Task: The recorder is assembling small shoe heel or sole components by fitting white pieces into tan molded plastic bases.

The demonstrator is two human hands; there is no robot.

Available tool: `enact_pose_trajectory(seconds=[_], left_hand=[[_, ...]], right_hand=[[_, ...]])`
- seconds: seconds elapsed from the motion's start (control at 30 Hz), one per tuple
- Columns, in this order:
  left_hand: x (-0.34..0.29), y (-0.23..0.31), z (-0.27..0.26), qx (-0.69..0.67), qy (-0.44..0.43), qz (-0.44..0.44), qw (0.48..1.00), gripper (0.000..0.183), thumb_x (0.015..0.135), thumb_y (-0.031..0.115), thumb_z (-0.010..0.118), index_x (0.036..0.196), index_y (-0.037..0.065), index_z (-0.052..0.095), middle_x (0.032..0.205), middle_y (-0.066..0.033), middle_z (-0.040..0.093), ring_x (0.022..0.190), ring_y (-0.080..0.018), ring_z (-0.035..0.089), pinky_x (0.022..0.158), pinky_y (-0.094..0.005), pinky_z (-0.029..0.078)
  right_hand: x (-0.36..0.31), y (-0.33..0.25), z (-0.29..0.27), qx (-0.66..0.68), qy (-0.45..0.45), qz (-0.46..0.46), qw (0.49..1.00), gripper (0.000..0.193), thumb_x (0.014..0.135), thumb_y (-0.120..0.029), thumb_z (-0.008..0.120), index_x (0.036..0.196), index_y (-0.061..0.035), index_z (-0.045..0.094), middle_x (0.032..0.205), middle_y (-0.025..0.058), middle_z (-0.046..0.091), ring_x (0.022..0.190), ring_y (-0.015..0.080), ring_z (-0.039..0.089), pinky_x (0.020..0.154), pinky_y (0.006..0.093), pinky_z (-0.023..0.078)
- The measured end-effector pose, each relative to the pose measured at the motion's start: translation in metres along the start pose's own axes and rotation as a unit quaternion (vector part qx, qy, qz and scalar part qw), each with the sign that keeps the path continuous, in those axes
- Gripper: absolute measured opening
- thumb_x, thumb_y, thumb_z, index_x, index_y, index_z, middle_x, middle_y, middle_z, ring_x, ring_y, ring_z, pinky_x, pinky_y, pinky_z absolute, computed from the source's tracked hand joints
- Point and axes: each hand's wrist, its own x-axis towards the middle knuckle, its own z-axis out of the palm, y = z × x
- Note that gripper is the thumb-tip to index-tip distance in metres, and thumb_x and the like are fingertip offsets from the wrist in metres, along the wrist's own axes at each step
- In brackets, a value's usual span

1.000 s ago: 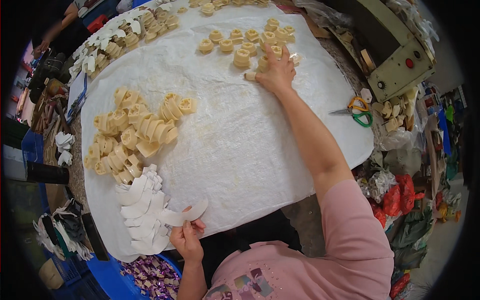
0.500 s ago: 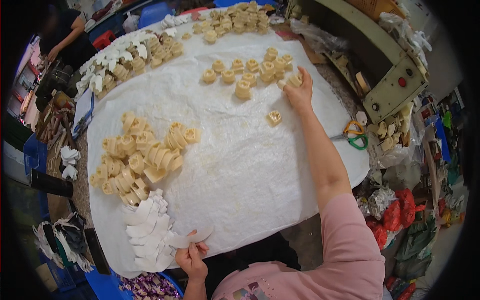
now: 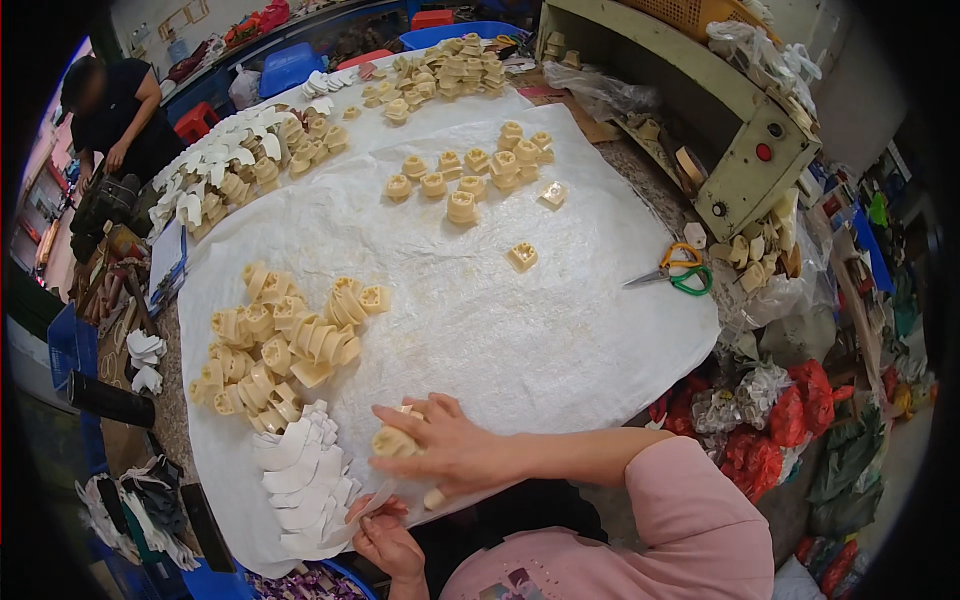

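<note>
"What took up the most room?"

"The bench (image 3: 648, 182), with a white sheet (image 3: 520, 330) over most of it. At its far right stood a grey-green metal cabinet (image 3: 745, 165) with a red button."

"And the heaps?"

"The bigger heap of cream moulded pieces (image 3: 275, 345) lay on the left of the sheet. Just on its near side was a stack of overlapping white curved strips (image 3: 300, 485). A looser cream cluster (image 3: 475, 170) stood at the far middle."

"Any tools?"

"Scissors (image 3: 678, 270), one handle orange and one green, lay on the sheet's right side."

"Then the hands?"

"The right hand (image 3: 440, 440) was over the near edge of the sheet, fingers bent around a cream piece (image 3: 395, 442), a little blurred; I couldn't tell how firmly. The left hand (image 3: 388, 540) was below it, nearer the person, pinching a single white strip (image 3: 372, 505) between thumb and fingers, just right of the stack."

"Anything smaller on its own?"

"One loose cream block (image 3: 522, 257) sat by itself, on the near side of the cluster."
</note>
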Motion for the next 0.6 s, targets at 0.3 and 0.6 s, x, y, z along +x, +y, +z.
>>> enact_pose_trajectory(seconds=[0.3, 0.6], left_hand=[[0.009, -0.005, 0.005, 0.058, -0.035, 0.059, 0.996, 0.028, 0.097, 0.023, 0.036, 0.109, -0.001, 0.047, 0.103, -0.0152, 0.051, 0.081, -0.0208, 0.053, 0.066, -0.0332, 0.048], [-0.011, -0.045, -0.031, 0.186, -0.046, -0.002, 0.981, 0.029, 0.098, 0.019, 0.038, 0.085, -0.003, 0.051, 0.096, -0.0129, 0.055, 0.077, -0.0188, 0.054, 0.074, -0.0319, 0.048]], right_hand=[[-0.008, 0.061, -0.083, -0.131, 0.255, 0.068, 0.956, 0.087, 0.068, -0.043, 0.076, 0.141, -0.0239, 0.032, 0.148, 0.0222, 0.014, 0.132, 0.0472, 0.019, 0.102, 0.0605, 0.022], [0.005, 0.221, -0.196, -0.331, 0.343, 0.297, 0.827, 0.096, 0.061, -0.029, 0.080, 0.143, -0.0284, 0.028, 0.146, 0.0217, 0.013, 0.124, 0.0425, 0.029, 0.096, 0.0519, 0.032]])
